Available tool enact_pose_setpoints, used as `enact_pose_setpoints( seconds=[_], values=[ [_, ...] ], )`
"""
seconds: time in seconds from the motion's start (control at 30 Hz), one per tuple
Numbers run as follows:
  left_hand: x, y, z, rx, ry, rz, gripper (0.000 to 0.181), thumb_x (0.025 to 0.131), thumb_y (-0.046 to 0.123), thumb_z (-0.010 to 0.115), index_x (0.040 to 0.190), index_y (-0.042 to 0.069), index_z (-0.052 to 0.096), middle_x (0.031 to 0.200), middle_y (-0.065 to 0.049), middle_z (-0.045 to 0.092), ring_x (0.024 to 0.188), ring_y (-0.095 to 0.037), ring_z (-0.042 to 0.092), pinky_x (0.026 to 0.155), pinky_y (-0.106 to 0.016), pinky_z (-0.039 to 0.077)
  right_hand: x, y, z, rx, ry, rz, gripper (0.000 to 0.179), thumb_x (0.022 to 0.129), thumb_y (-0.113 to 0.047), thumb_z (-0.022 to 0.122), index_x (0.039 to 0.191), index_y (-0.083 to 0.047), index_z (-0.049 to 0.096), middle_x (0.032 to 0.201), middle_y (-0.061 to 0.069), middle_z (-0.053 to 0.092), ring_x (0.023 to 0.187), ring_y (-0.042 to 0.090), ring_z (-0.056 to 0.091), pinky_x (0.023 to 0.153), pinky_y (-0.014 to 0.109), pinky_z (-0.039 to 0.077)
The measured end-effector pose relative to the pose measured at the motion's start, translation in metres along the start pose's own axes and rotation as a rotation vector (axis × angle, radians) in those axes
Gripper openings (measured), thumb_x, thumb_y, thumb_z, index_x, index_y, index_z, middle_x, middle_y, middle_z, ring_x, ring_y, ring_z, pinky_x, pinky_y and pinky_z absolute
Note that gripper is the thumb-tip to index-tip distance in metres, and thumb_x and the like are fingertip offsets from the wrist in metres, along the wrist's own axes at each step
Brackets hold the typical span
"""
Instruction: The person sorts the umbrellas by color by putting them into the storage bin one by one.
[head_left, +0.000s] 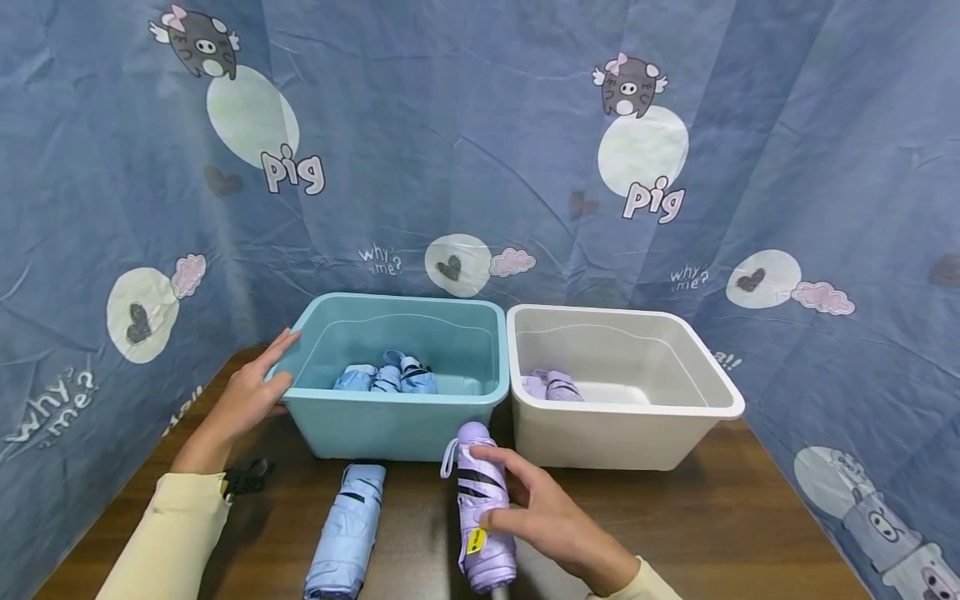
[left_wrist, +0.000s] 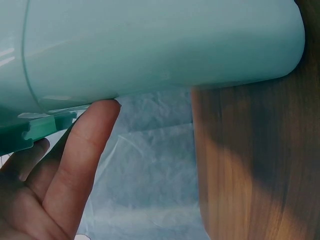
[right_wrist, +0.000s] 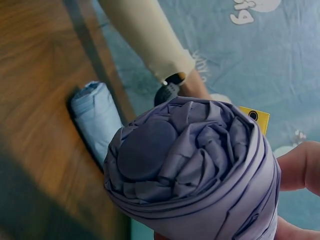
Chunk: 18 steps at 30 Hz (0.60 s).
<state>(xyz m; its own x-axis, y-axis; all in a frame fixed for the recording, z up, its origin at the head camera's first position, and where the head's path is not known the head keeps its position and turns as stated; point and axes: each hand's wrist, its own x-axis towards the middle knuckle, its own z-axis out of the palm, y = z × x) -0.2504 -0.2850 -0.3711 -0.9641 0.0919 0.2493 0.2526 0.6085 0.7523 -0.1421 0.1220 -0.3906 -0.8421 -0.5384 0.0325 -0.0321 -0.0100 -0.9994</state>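
Note:
My right hand [head_left: 551,517] grips a folded lilac umbrella [head_left: 480,500] with black stripes and a yellow tag, thumb on one side and fingers on the other. In the right wrist view, the bunched end of this umbrella [right_wrist: 200,165] fills the foreground. A folded light-blue umbrella [head_left: 347,533] lies on the table to its left. My left hand [head_left: 247,392] rests at the left corner of the teal bin [head_left: 390,429], its fingers fairly straight along the rim. The left wrist view shows a finger [left_wrist: 85,155] touching the bin's outer side.
Several blue umbrellas [head_left: 386,379] lie inside the teal bin. Beside it stands a white bin [head_left: 600,437] with lilac umbrellas [head_left: 558,386] at its left end. Both bins stand on a brown wooden table [head_left: 645,508], before a blue printed cloth [head_left: 480,167].

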Motion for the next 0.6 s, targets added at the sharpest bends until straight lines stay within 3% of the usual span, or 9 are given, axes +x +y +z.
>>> enact_pose_setpoints(
  seconds=[0.33,0.6],
  values=[
    [-0.003,-0.002,0.002,0.004,-0.002,0.0,0.064,0.094,0.011,0.037,0.156,0.015,0.019,0.161,-0.011,0.009,0.127,-0.058,0.032,0.064,-0.049,0.056,-0.023,-0.023,-0.014,-0.056,0.019,-0.006,0.068,0.081,0.001,0.064,0.143,-0.02,0.045,0.138,0.018,0.042,0.109,0.031,0.056,0.085,0.04,0.051],
    [0.0,-0.003,0.002,0.003,-0.001,0.025,0.063,0.095,0.011,0.037,0.156,0.016,0.019,0.161,-0.009,0.009,0.125,-0.057,0.036,0.064,-0.049,0.057,-0.036,-0.046,-0.034,-0.059,0.002,-0.088,0.069,0.082,0.004,0.062,0.145,-0.013,0.039,0.136,0.025,0.04,0.108,0.035,0.056,0.083,0.044,0.053]
  ],
)
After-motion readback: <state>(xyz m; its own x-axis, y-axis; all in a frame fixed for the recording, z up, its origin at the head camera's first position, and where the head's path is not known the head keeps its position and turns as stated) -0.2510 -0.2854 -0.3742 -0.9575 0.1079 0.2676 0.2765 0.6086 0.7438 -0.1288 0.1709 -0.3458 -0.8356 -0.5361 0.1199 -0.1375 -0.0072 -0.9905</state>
